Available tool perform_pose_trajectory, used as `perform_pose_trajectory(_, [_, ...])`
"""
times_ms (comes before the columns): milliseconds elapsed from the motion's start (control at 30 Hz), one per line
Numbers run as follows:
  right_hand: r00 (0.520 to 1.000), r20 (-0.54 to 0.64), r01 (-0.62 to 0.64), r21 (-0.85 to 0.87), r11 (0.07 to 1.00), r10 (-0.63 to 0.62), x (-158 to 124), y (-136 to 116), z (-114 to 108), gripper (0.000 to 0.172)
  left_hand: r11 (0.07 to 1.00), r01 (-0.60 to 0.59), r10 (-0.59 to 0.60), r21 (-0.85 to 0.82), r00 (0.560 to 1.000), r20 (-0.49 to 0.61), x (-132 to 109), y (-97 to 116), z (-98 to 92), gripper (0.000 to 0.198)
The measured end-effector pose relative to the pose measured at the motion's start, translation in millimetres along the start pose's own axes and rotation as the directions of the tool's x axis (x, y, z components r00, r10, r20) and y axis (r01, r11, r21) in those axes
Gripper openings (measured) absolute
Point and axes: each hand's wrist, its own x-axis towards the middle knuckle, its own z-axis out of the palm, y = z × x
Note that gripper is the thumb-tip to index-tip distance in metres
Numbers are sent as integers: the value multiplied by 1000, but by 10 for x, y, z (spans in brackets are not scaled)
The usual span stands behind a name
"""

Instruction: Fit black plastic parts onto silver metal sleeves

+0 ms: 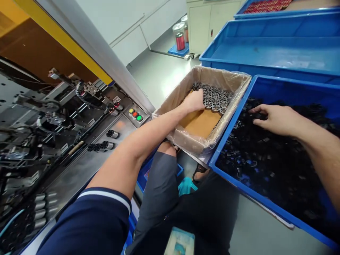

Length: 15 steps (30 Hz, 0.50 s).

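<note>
Head view: left hand (pixel 192 101) lies curled against metal rings (pixel 215 101) in a plastic-lined carton (pixel 223 78), grip unclear; right hand (pixel 273 120), half open, touches black parts (pixel 265 166) in a blue bin (pixel 225 131).

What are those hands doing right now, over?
Left hand at the metal rings in the lined cardboard box. Right hand on black parts in the blue bin. Nothing blocking either.

Glossy blue plastic crate (pixel 231 118), matt brown cardboard box (pixel 220 79) lined with crinkled clear polythene (pixel 191 145), brushed steel machine panel (pixel 74 173).
</note>
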Motion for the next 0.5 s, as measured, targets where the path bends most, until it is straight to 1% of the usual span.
perform_pose_trajectory(33, [999,18,-34,51,998,33,-16,-26,-31,31,999,7,-7,-36,1000,-4,12,-21,-4,51])
perform_pose_trajectory(100, [994,45,-110,180,978,103,-70,-85,-107,24,989,22,-21,-143,1000,7,28,-72,-46,44])
perform_pose_trajectory(167, [988,16,-148,323,935,151,-143,-139,-177,12,956,36,-27,-292,999,36,36,-132,-127,33])
perform_pose_trajectory(200, [986,-18,-145,398,906,166,-180,-162,-203,11,926,36,-21,-375,999,43,36,-161,-176,27])
perform_pose_trajectory(267, [976,-109,-101,533,840,187,-244,-209,-224,29,848,12,2,-531,1000,25,12,-207,-273,16])
perform_pose_trajectory(300, [970,-153,-64,590,805,189,-269,-237,-220,39,808,-13,14,-588,1000,-2,-18,-217,-311,15])
perform_pose_trajectory(333, [964,-191,-20,639,769,184,-292,-270,-209,47,759,-45,27,-650,999,-37,-67,-214,-335,20])
perform_pose_trajectory(367, [961,-220,26,680,733,170,-314,-309,-193,53,686,-79,33,-723,996,-77,-137,-196,-342,30])
perform_pose_trajectory(400, [958,-242,70,714,697,151,-337,-353,-176,56,583,-111,32,-805,993,-115,-230,-161,-331,40])
perform_pose_trajectory(433, [959,-255,112,744,659,125,-363,-401,-160,56,452,-135,24,-882,990,-140,-345,-109,-302,48])
perform_pose_trajectory(467, [961,-262,149,770,621,94,-395,-452,-147,57,300,-143,10,-943,989,-146,-476,-42,-257,52])
perform_pose_trajectory(500, [962,-264,177,791,585,65,-432,-504,-139,57,159,-125,0,-979,992,-127,-616,37,-202,52])
